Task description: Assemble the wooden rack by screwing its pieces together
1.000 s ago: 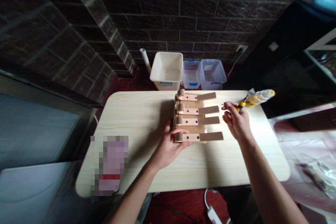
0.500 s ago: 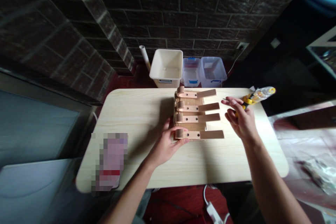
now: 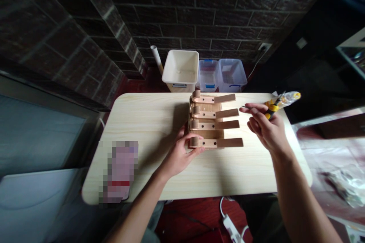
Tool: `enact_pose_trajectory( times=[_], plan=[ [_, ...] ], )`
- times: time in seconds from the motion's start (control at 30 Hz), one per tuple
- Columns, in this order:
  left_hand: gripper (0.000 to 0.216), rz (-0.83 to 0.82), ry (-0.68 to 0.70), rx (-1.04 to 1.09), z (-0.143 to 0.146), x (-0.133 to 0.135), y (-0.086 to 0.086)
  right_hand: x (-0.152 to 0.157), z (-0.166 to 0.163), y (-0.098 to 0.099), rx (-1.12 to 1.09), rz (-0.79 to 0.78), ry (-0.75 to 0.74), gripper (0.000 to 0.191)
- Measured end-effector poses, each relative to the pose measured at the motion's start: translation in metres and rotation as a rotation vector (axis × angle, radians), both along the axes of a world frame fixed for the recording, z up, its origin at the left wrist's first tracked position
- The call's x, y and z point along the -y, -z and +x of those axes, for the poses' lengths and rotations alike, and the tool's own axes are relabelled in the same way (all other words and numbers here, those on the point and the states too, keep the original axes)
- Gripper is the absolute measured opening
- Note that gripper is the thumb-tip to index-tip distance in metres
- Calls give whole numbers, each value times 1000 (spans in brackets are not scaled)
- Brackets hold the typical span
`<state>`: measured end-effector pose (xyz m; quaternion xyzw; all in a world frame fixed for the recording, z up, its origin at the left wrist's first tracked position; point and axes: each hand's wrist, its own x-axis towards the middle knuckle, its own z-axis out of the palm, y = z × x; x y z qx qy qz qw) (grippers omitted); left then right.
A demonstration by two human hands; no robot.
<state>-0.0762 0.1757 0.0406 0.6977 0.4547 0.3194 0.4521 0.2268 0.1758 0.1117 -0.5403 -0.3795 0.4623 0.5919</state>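
Observation:
Near the middle of the table, a wooden hook rack [image 3: 205, 134] lies with several curved, light-brown hooks across it. Each hook has two dark screw holes or screw heads and a flat strip sticking out to the right. My left hand [image 3: 181, 154] grips the rack's near left corner, thumb in front and fingers around the nearest hook's curl. To the right of the strips, my right hand [image 3: 265, 123] is closed around a yellow-and-black screwdriver [image 3: 273, 108]. Its thin dark tip points left, apart from the rack. The clear handle end extends up to the right.
A blurred-out pinkish phone-like object [image 3: 121, 171] lies at the left of the pale wooden table [image 3: 148, 121]. Behind the table stand a cream bin [image 3: 180, 66] and two clear plastic boxes [image 3: 232, 74]. A white power strip [image 3: 232, 229] lies below the front edge.
My right hand has turned slightly and moved a little to the right with the screwdriver. The left hand keeps its hold on the rack. The whole view has shifted slightly.

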Motion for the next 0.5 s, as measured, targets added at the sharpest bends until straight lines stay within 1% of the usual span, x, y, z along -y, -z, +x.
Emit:
enact_pose_trajectory(
  times=[0.07,0.13,0.23,0.3,0.37,0.43,0.5],
  plan=[
    [23,-6,4,7,1,-1,-1,8,0,-10,141,-8,-84,32],
    [29,-13,15,30,0,-1,-1,16,-3,-23,324,-10,-203,31],
    [46,7,23,16,-5,2,-2,24,-13,-41,572,75,-454,19],
    [51,69,-24,-61,-11,8,-5,25,-21,-48,671,111,-560,18],
    [47,170,-116,-135,-16,15,-9,26,-27,-48,741,121,-597,19],
    [43,300,-219,-166,-19,23,-13,28,-30,-43,819,111,-604,18],
    [40,428,-284,-187,-17,28,-16,30,-32,-38,911,103,-599,15]
  ],
)
